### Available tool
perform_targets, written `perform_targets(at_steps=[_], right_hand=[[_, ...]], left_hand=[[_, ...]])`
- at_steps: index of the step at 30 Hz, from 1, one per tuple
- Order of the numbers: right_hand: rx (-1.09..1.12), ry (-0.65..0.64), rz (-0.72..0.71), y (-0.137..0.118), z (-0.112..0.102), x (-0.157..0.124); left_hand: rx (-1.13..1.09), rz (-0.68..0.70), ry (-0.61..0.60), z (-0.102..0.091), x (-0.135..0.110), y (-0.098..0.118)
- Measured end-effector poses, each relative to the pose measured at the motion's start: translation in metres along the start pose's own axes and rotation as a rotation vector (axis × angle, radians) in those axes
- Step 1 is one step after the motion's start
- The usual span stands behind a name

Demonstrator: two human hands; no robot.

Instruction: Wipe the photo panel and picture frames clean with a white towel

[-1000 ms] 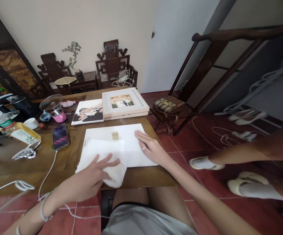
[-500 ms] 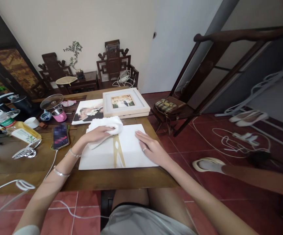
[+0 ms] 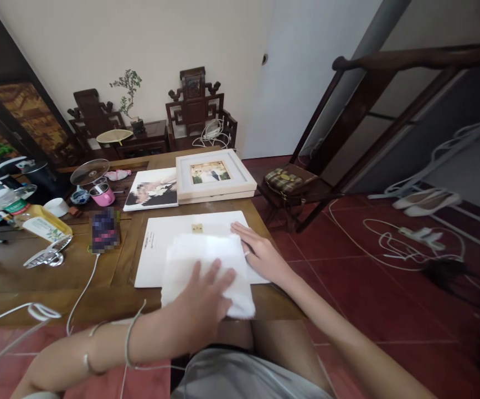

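Note:
A white flat board (image 3: 160,244) with a small gold tab lies on the wooden table (image 3: 98,288) in front of me. My left hand (image 3: 204,293) presses flat, fingers spread, on a white cloth (image 3: 200,260) that covers the board's near right part and hangs over the table edge. My right hand (image 3: 260,252) rests flat on the board's right edge, fingers stretched out, a ring on one finger.
Behind the board lie a white framed photo (image 3: 212,174) and a photo print (image 3: 152,191). A phone (image 3: 103,228) with a white cable, a pink cup (image 3: 102,195), a white bowl and a yellow packet sit at left. Cables and shoes lie on the red tile floor at right.
My left hand has dragged the cloth from the board's far edge down to its near right part. The other person's legs at right have left the view.

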State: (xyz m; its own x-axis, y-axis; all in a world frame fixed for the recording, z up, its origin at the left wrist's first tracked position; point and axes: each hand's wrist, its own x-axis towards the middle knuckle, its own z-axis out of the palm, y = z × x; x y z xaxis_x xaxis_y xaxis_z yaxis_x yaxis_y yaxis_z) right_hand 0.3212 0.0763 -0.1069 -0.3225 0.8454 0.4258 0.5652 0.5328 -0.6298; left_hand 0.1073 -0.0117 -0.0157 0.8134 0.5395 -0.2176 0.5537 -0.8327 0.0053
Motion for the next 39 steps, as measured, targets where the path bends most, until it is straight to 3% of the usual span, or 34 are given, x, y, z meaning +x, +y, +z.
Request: perform_targets(at_steps=[4,9,14,16,19,22,25,28,34,36,39], right_hand=[[0.009,0.005,0.005,0.000,0.000,0.000],[0.013,0.016,0.027,0.001,0.002,-0.001],[0.024,0.029,0.015,0.003,0.003,-0.001],[0.036,0.034,0.015,0.003,0.004,-0.001],[0.033,0.035,0.016,0.001,0.003,-0.001],[0.017,0.027,0.019,0.000,0.002,0.000],[0.014,0.022,0.020,-0.001,0.001,0.000],[0.011,0.023,0.023,0.000,0.002,0.000],[0.119,0.054,0.063,0.006,0.003,-0.001],[0.202,0.067,0.150,0.010,0.002,-0.001],[0.344,0.139,0.279,0.013,-0.002,0.000]], left_hand=[[-0.020,0.013,0.011,-0.003,-0.009,0.001],[-0.089,-0.147,0.004,-0.014,0.024,-0.043],[-0.070,-0.251,0.071,-0.005,0.053,-0.073],[-0.046,-0.268,0.089,-0.002,0.053,-0.067],[-0.034,-0.265,0.073,0.001,0.042,-0.038],[-0.067,-0.212,0.030,0.004,0.023,-0.005],[-0.075,-0.140,0.000,0.001,0.009,0.008],[-0.082,-0.129,-0.018,-0.008,0.014,-0.011],[-0.138,-0.244,0.022,-0.016,0.060,-0.078],[-0.133,-0.263,0.044,-0.012,0.071,-0.082],[-0.112,-0.254,0.072,-0.004,0.076,-0.066]])
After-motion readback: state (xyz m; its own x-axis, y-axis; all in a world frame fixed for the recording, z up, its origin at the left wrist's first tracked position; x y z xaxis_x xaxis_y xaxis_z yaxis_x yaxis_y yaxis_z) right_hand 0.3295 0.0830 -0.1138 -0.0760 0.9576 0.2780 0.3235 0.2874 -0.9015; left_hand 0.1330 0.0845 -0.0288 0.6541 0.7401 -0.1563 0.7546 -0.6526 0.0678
